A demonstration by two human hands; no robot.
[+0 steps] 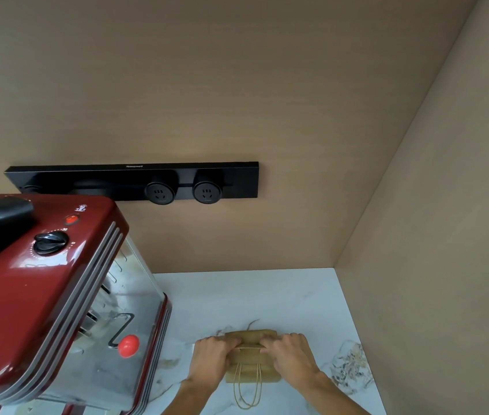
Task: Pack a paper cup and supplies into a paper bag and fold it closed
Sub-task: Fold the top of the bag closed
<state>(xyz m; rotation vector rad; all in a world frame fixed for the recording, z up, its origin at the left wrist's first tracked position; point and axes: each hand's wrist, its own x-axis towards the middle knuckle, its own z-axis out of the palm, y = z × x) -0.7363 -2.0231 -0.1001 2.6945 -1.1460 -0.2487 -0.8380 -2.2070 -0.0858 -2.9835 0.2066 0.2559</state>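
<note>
Brown paper bag (252,359) gripped by left hand (211,356) and right hand (289,353), red appliance (57,295) looming beside.

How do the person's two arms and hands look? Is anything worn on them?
Both forearms are bare up to the picture's lower edge, with no sleeves in view. The left hand and right hand wear no gloves; no watch, bracelet or ring is visible.
</note>
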